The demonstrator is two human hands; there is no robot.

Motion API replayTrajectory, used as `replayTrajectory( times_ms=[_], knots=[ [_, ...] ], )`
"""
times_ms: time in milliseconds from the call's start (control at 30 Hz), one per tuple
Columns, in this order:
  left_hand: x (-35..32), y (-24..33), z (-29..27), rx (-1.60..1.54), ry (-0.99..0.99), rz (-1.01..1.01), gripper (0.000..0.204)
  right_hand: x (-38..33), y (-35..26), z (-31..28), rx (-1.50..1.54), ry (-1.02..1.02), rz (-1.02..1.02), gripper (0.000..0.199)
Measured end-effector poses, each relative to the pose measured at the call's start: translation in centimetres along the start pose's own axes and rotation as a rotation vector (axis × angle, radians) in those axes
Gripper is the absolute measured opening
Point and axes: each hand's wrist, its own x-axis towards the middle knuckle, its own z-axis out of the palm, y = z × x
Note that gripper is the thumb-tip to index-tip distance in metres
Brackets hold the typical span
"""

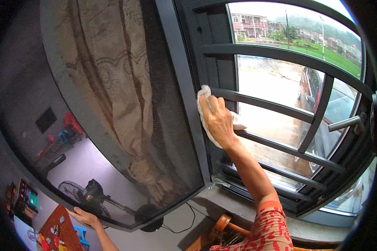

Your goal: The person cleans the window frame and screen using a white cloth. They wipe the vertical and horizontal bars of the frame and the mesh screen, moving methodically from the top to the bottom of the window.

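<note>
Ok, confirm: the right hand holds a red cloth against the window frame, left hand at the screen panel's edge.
The cloth is white, not red, as the head view shows; the right hand does hold it against the window frame, left hand at the edge of the screen panel.

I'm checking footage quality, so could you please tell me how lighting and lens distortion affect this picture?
Head view: the ground outside is nearly blown white, window bars bow with the fisheye, the curtain looks dim behind the mesh screen, and the white cloth is distinct.
</note>
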Motion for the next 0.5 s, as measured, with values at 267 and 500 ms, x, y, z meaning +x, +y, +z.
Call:
replayTrajectory(
  times_ms=[267, 500],
  knots=[
    [0.5, -1.7, -0.1, 0.005, 0.004, 0.057, 0.067, 4.0, 0.2, -2.0, -0.279, 0.049, -0.046, 0.025],
    [0.6, -1.7, -0.3, -0.007, -0.004, 0.032, 0.065, 3.4, 0.5, -3.4, -0.373, -0.037, 0.014, 0.02]
  ],
)
